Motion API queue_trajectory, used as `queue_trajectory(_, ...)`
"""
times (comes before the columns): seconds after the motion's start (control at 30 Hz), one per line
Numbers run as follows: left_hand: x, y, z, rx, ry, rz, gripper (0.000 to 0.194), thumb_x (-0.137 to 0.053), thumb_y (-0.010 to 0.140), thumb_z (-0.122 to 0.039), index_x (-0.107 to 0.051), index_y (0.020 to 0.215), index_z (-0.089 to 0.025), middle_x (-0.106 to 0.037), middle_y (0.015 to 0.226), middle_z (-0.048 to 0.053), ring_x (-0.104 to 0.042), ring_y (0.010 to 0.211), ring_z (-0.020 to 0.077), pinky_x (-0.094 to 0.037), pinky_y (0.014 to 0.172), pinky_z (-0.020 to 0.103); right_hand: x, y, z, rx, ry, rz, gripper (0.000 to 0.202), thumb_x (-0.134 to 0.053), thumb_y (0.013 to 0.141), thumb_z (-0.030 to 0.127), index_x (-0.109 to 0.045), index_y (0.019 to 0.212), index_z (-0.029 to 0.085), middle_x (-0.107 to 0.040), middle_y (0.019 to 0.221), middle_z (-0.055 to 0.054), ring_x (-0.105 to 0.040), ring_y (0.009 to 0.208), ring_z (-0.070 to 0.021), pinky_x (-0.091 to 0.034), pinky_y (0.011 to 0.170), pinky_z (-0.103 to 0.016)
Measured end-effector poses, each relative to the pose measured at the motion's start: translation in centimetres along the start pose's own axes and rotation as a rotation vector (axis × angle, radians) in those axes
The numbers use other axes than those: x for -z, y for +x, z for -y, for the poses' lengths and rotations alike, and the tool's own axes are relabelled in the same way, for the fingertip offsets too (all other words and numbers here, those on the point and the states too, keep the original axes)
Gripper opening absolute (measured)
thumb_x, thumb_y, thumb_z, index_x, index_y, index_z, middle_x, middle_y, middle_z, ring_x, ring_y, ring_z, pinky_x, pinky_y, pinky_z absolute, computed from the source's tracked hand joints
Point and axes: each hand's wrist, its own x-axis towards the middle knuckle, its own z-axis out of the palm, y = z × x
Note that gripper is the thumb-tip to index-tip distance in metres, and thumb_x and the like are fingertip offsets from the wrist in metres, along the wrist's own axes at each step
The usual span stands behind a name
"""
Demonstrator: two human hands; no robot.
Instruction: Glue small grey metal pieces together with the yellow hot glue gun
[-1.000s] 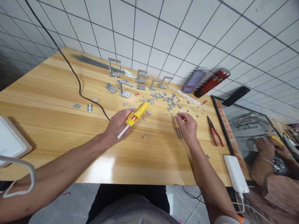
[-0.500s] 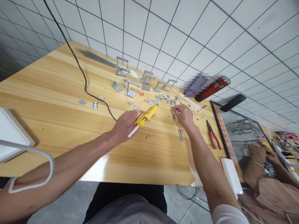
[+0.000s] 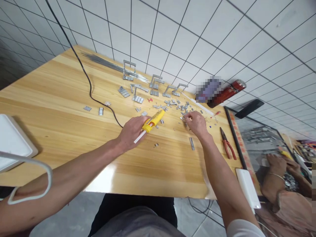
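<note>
Clearly, the left hand (image 3: 132,131) grips a yellow glue gun (image 3: 153,121) — the right hand (image 3: 197,123) bunches near grey scraps (image 3: 173,102), any hold unclear.

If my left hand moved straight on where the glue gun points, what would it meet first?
Probably the loose grey pieces beyond the glue gun, though its height is unclear; it may pass above them.

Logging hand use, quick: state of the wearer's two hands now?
Left hand: closed around the yellow glue gun.
Right hand: curled beside the small grey pieces; whether it grips one cannot be told.
</note>
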Motion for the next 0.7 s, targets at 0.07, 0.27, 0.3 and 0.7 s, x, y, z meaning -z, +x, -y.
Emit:
queue_trajectory(0.07,-0.1,0.0,0.1,-0.004,0.003,-0.01,0.032,-0.05,0.11,-0.035,-0.067,0.133,-0.022,-0.084,0.117,0.013,-0.082,0.105,0.0305,-0.063,0.09,0.043,0.2,0.4,-0.3,-0.03,0.006,-0.011,0.015,-0.064,0.092,0.024,-0.078,0.087,0.022,-0.08,0.098,-0.013,-0.069,0.096,-0.0291,-0.054,0.09,-0.042)
queue_trajectory(0.27,-0.1,0.0,0.2,-0.026,0.018,-0.015,0.03,-0.049,0.112,-0.036,-0.066,0.132,-0.023,-0.084,0.112,0.011,-0.082,0.101,0.0298,-0.063,0.086,0.042,0.1,3.0,-0.5,-0.072,0.022,-0.001,0.026,-0.061,0.093,0.02,-0.086,0.102,0.021,-0.083,0.109,-0.015,-0.072,0.102,-0.0306,-0.055,0.095,-0.044)
queue_trajectory(0.3,0.0,0.0,0.2,-0.026,0.021,-0.01,0.029,-0.049,0.112,-0.036,-0.066,0.131,-0.022,-0.084,0.111,0.011,-0.081,0.099,0.0294,-0.062,0.085,0.041,0.0,3.5,-0.3,-0.066,0.027,0.007,0.028,-0.061,0.093,0.019,-0.087,0.105,0.02,-0.083,0.11,-0.015,-0.073,0.103,-0.0309,-0.055,0.097,-0.045)
queue_trajectory(0.7,0.5,0.1,-0.1,0.015,0.015,0.07,0.028,-0.048,0.113,-0.036,-0.065,0.13,-0.021,-0.083,0.11,0.01,-0.08,0.097,0.0276,-0.061,0.085,0.04,-0.9,5.0,0.1,-0.079,0.181,0.032,0.022,-0.067,0.088,0.022,-0.085,0.099,0.021,-0.084,0.111,-0.014,-0.072,0.106,-0.0314,-0.056,0.102,-0.049)
